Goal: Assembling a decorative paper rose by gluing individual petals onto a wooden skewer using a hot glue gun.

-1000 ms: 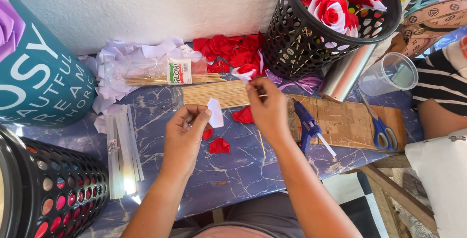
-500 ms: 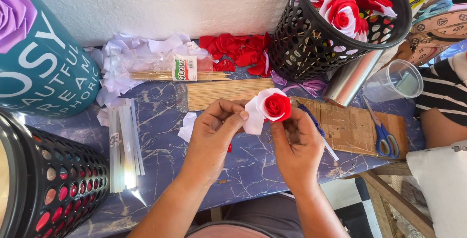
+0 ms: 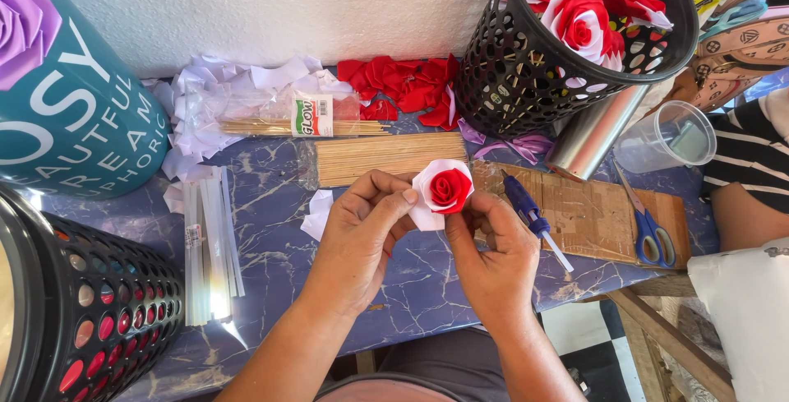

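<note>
Rose: I see a small red rose with white outer petals (image 3: 444, 191) held above the blue marbled table (image 3: 271, 246), near the middle of the scene.
Left hand: the left hand (image 3: 362, 237) pinches a white petal, fingers narrow, thumb on the petal's edge.
Right hand: the right hand (image 3: 493, 258) grips the rose from below, fingers curled close; I cannot tell what they close on.
Risk, petals: I judge the white petal may slip or crease if the pinch loosens.
Risk, glue gun: the blue glue gun (image 3: 530, 217) lies just right of the right hand on cardboard (image 3: 600, 213); a knuckle may brush its tip.
Risk, skewers: the bamboo skewers (image 3: 386, 158) lie just beyond; a sleeve may scatter them.
</note>
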